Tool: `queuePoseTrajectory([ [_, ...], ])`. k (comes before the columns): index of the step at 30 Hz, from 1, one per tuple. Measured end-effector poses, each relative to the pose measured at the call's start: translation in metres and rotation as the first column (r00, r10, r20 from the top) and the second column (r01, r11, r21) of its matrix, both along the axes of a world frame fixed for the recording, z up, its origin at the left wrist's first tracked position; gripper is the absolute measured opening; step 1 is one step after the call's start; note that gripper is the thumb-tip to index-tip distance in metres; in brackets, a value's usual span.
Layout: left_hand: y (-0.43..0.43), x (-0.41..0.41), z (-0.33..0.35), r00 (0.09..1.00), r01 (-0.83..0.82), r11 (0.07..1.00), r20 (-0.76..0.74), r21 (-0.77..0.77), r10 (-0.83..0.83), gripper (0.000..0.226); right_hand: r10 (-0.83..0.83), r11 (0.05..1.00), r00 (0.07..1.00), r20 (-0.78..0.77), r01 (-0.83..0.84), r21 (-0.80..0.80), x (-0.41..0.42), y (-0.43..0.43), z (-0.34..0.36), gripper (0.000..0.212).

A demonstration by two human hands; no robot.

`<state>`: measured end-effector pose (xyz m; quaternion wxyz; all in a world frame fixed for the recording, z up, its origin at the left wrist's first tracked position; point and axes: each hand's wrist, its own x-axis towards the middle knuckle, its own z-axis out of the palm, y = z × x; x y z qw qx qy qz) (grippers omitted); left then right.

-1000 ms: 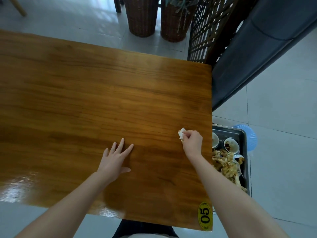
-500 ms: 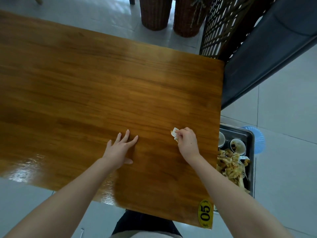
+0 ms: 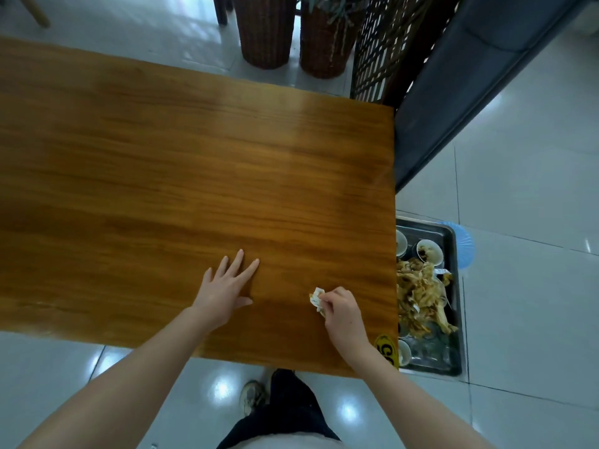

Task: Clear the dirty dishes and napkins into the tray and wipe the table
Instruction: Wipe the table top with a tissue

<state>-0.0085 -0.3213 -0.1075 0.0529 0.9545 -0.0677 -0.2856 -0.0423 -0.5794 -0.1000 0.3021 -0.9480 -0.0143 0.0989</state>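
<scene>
A bare wooden table fills the view. My right hand grips a crumpled white napkin and presses it on the tabletop near the front right corner. My left hand lies flat on the wood with fingers spread, a short way left of the napkin. To the right of the table and lower down sits a dark metal tray holding small white bowls and a heap of food scraps and used napkins.
A yellow number sticker marks the table's front right corner. A blue plastic stool shows under the tray. Two wicker planters and a lattice screen stand beyond the far edge. A grey bench runs at right.
My right hand has dragged the napkin towards me and slightly left along the tabletop. My left hand stays flat in about the same place. The camera has pulled back.
</scene>
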Motion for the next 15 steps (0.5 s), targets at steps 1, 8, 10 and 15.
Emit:
queuePoseTrajectory([
  [1,0.001,-0.009,0.003,1.000,0.005,1.000,-0.022,-0.008,-0.005,0.088,0.000,1.000,1.000,-0.009,0.000,0.000,-0.005,-0.001,0.002,0.017],
  [8,0.010,-0.057,0.029,0.999,-0.022,0.999,-0.048,-0.041,0.020,0.078,-0.178,0.984,0.984,0.010,0.178,0.000,-0.022,-0.012,0.024,0.020],
  [10,0.011,-0.066,0.037,0.999,-0.033,0.998,-0.028,-0.053,0.031,0.075,-0.208,0.978,0.978,0.034,0.207,0.012,-0.031,-0.015,0.030,0.019],
  [15,0.008,-0.080,0.055,0.996,-0.070,0.993,0.054,-0.095,0.076,0.069,-0.251,0.968,0.964,0.088,0.249,0.033,-0.058,-0.024,0.043,0.017],
])
